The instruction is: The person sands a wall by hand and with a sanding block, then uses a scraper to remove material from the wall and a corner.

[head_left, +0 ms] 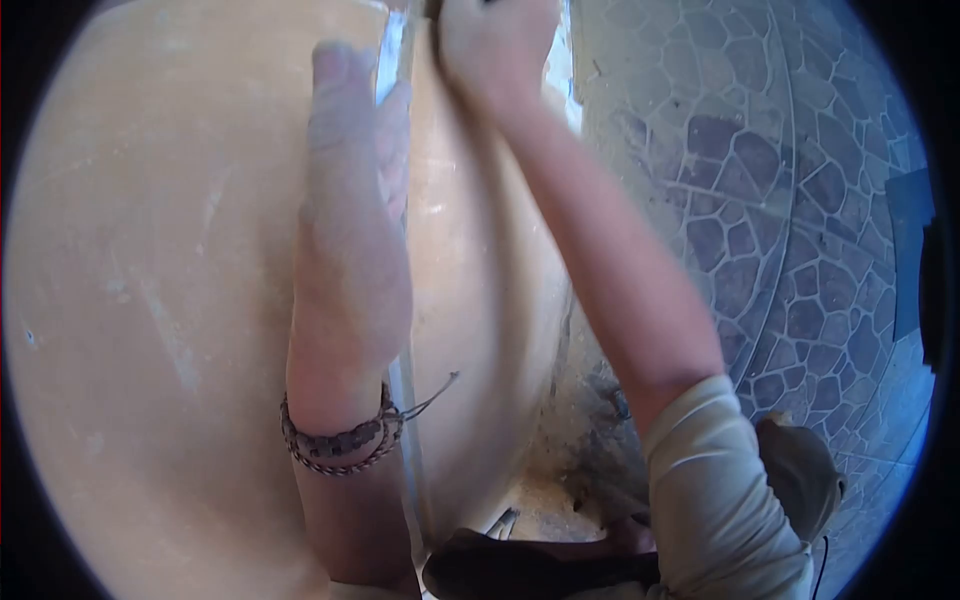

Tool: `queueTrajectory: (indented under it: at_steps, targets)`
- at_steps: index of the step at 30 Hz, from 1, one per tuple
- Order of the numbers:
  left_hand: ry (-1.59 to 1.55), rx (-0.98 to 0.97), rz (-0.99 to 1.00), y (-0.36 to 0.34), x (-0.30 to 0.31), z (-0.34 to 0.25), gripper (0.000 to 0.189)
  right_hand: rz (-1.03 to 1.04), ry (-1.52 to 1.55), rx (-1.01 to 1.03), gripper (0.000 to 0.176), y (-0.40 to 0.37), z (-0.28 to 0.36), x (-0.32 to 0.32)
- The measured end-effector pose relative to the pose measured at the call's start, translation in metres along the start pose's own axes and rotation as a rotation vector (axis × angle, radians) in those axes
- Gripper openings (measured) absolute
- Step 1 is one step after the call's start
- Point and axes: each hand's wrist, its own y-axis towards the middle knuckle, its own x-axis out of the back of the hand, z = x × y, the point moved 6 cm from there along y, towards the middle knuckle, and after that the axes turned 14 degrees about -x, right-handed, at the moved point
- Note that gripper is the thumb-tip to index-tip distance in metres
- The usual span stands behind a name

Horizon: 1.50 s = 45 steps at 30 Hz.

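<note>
My left hand [355, 150] lies along a narrow pale strip [400, 385] that runs lengthwise over a large tan sheet [150, 250]. Its thumb points away from me, and the other fingers stretch over the strip, partly hidden behind the palm. Braided bracelets [345, 440] circle that wrist. Farther up and to the right, my right hand [495, 50] is closed near the sheet's far right edge, cut off by the top of the view. A dark bit shows at its fingers, but I cannot tell what it holds. Its forearm slants across the sheet's right edge.
Stone-patterned flooring [740, 180] covers the right side, with a thin line running over it. A dark flat item [908, 250] is at the far right. My light sleeve [705, 480] and a dark garment [530, 567] fill the bottom.
</note>
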Motion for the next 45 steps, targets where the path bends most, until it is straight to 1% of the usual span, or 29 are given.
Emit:
queueTrajectory:
  at_steps: [1,2,5,6,7,9,10,11,13,15,16,18,20,23,24,26,28,29,30,32,33,34,35,37,38,39,41,42,45]
  targets:
    - [-0.01,0.003,-0.003,0.007,0.0,-0.004,0.085,-0.049,0.044,0.077,0.033,-0.01,0.01,0.003]
    - [-0.002,-0.007,-0.008,0.011,-0.001,-0.008,0.086,-0.083,0.151,0.189,0.026,-0.021,0.017,0.005]
    - [0.014,0.01,0.011,0.009,-0.004,-0.007,0.087,-0.109,0.074,0.212,0.027,0.012,0.014,-0.001]
    - [0.0,-0.004,0.018,0.011,-0.003,-0.005,0.087,-0.22,0.079,0.169,0.029,0.043,-0.005,-0.007]
    - [-0.001,0.0,0.019,0.007,-0.002,-0.004,0.087,-0.199,0.089,0.166,0.029,0.033,-0.01,-0.009]
    - [0.013,-0.016,0.023,0.006,-0.004,-0.006,0.088,-0.193,0.129,0.209,0.029,0.023,0.006,0.0]
    - [0.024,-0.024,0.022,0.009,-0.004,-0.008,0.088,-0.185,0.099,0.247,0.03,0.015,0.025,0.007]
    - [0.036,-0.032,0.021,0.012,-0.004,-0.01,0.088,-0.202,0.029,0.371,0.031,0.009,0.041,0.009]
    - [0.036,0.007,0.007,0.01,-0.004,-0.01,0.088,-0.166,-0.057,0.391,0.03,0.022,0.033,-0.006]
    - [0.032,0.032,-0.013,0.009,-0.001,-0.009,0.088,-0.083,-0.009,0.126,0.031,0.053,-0.011,-0.008]
    - [0.03,0.053,-0.018,0.008,0.001,-0.008,0.088,-0.015,0.129,0.092,0.038,0.056,-0.028,-0.001]
    - [0.023,0.062,-0.01,0.009,0.0,-0.008,0.088,0.141,0.247,-0.106,0.043,0.059,-0.055,0.015]
    - [0.022,0.052,-0.006,0.008,0.001,-0.009,0.087,0.095,0.534,-0.153,0.039,0.042,-0.055,0.032]
    - [0.018,0.042,0.005,0.009,0.003,-0.005,0.087,0.328,0.629,-0.378,0.046,-0.002,-0.046,0.047]
    - [0.006,0.06,0.005,0.01,0.007,-0.003,0.086,0.384,0.661,-0.405,0.048,-0.01,-0.045,0.048]
    - [0.023,0.068,0.017,0.011,0.008,-0.001,0.086,0.489,0.727,-0.464,0.051,-0.026,-0.052,0.047]
    - [0.075,0.048,0.037,0.01,0.005,-0.002,0.086,0.605,0.874,-0.631,0.05,-0.037,-0.065,0.047]
    - [-0.358,0.154,0.002,0.008,0.01,0.003,0.086,0.667,0.946,-0.714,0.05,-0.042,-0.07,0.047]
    - [-0.792,0.257,-0.032,0.006,0.022,0.005,0.086,0.688,0.947,-0.74,0.047,-0.044,-0.074,0.049]
    - [-0.776,0.202,-0.023,0.004,0.011,-0.011,0.086,0.482,0.648,-0.527,0.049,-0.041,-0.064,0.055]
    - [-0.324,0.049,0.012,-0.007,-0.009,-0.021,0.086,0.377,0.503,-0.42,0.05,-0.039,-0.058,0.059]
    - [-0.107,-0.025,0.035,-0.008,-0.015,-0.028,0.086,0.315,0.297,-0.369,0.046,-0.037,-0.056,0.06]
    - [0.115,-0.092,0.045,-0.01,-0.021,-0.035,0.086,0.262,0.248,-0.245,0.044,-0.034,-0.048,0.061]
    - [0.104,-0.078,0.035,-0.008,-0.021,-0.035,0.086,0.152,0.149,0.002,0.042,-0.033,-0.029,0.056]
    - [0.107,-0.071,0.023,-0.008,-0.021,-0.035,0.086,0.106,0.145,0.203,0.036,-0.034,-0.014,0.053]
    - [0.127,-0.065,-0.003,-0.009,-0.025,-0.037,0.086,0.064,0.122,0.286,0.031,-0.035,-0.006,0.048]
    - [0.119,-0.047,-0.019,-0.005,-0.019,-0.027,0.086,0.019,0.036,0.432,0.03,-0.041,0.017,0.042]
    - [0.092,-0.037,-0.009,0.004,-0.004,-0.012,0.086,0.006,0.013,0.517,0.028,-0.041,0.025,0.041]
    - [0.028,-0.012,-0.025,0.006,0.005,0.003,0.087,-0.121,-0.128,0.43,0.025,-0.025,-0.03,0.038]
